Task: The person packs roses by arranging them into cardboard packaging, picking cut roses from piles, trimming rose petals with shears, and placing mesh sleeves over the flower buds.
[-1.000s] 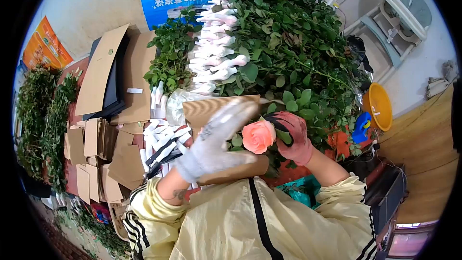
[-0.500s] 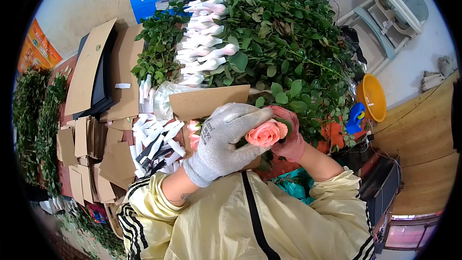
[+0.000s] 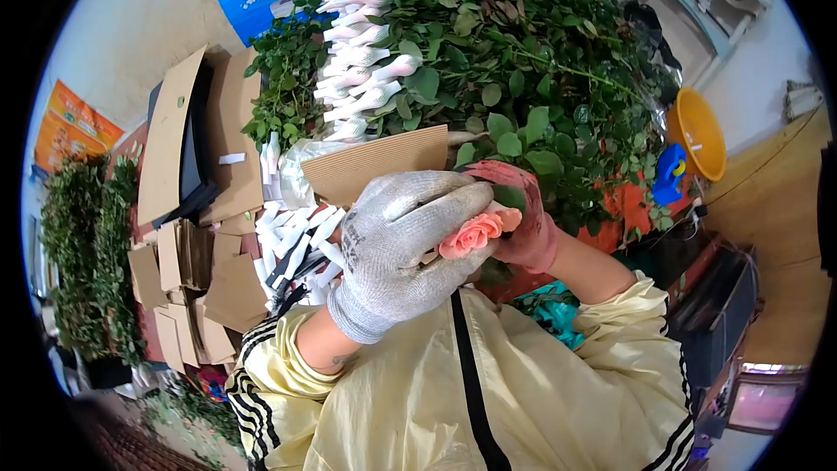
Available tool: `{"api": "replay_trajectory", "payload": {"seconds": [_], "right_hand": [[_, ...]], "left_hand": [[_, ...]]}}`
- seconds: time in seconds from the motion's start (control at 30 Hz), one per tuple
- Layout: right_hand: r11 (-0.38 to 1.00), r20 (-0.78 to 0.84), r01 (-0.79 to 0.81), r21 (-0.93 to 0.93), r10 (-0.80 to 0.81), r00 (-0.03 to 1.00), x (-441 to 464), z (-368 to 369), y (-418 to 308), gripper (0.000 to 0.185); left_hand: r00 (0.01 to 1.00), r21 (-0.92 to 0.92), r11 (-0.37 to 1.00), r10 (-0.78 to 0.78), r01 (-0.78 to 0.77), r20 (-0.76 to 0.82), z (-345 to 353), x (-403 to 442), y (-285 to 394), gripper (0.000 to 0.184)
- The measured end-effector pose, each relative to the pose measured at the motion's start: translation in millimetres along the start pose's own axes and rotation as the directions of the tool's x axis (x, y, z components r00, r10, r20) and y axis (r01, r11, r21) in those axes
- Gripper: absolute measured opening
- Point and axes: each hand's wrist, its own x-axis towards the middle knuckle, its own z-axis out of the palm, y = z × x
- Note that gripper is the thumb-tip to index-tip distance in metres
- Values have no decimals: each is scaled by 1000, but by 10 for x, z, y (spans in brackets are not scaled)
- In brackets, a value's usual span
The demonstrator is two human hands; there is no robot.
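From where I stood, the heap of leafy stems (image 3: 523, 61) spread widest, a corrugated cardboard sheet (image 3: 379, 166) at its near left corner. The left hand (image 3: 401, 244), gloved in grey, curled with fingers above and thumb below; the right hand (image 3: 530, 231), in red, closed opposite, its fingertips mostly hidden. Gripped between them was the pink rose (image 3: 472, 235), petals partly covered. Good handling, I judged, meant steadiness at its base and light, even pressure on the petals.
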Motion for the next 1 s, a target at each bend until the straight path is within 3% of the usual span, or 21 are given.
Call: {"api": "replay_trajectory", "payload": {"seconds": [0.07,0.2,0.3,0.53,0.63,0.8,0.93,1.0], "right_hand": [[997,-82,55,-61,-60,995,-101,36,72,63],[999,-151,40,-14,-41,988,-159,50,132,65],[995,-2,40,-88,-41,999,-166,48,232,64],[977,-16,117,-178,-122,992,-221,157,331,59],[993,18,53,-105,-52,999,-190,126,276,56],[960,-207,210,-187,-247,947,2,-37,30,47],[975,-214,185,-120,-207,955,32,-68,19,44],[985,-186,132,-108,-150,971,42,-95,-26,49]], "left_hand": [[1000,47,999,23,-23,17,60,18,16,36],[999,52,998,-33,32,10,151,83,105,40],[997,114,993,25,-18,-66,201,128,131,43],[995,147,989,20,-5,-95,261,117,141,43],[995,128,992,14,-1,-103,265,95,134,44],[991,122,990,79,-66,-105,271,91,100,40],[996,131,990,59,-51,-60,265,32,94,53],[993,8,999,-48,49,-108,286,-15,72,60]]}}
